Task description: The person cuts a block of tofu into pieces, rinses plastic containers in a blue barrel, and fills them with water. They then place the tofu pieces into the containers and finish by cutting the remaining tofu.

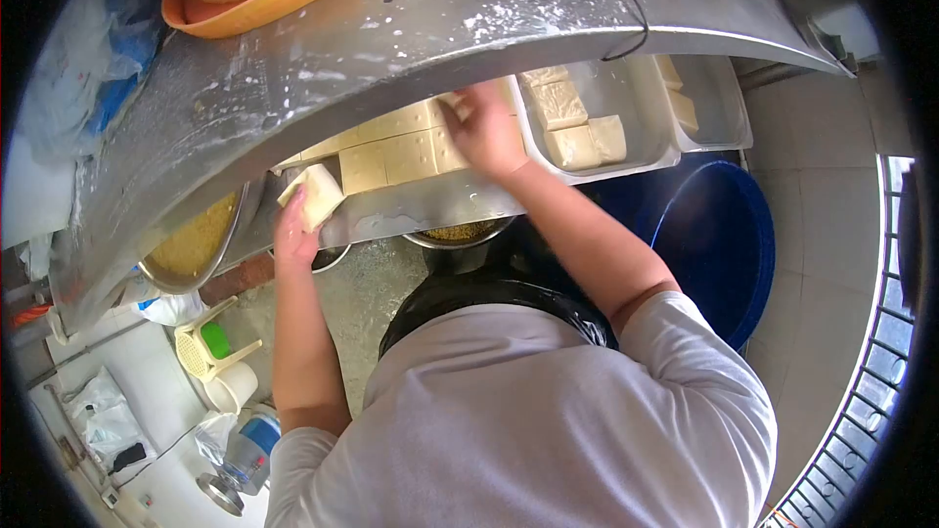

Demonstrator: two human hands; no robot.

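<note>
A pale, cream-coloured block (319, 196) rests in my left hand (294, 233), the fingers wrapped round its lower left side. Several similar blocks (409, 156) lie in rows on a metal tray to the right of it, some with small dimples on top. Over the right part of these rows is my right hand (481, 129), blurred by motion, so whether it holds anything is hidden. Just right of that hand, a white plastic bin (636, 98) contains several more blocks (560, 106).
A second white bin (719, 108) stands further right, above a large blue tub (719, 244). A metal sheet (391, 29) with an orange-rimmed container (264, 10) overhangs the rows. Bowls of yellow material (196, 240) sit left and below; a stool (201, 347) stands lower left.
</note>
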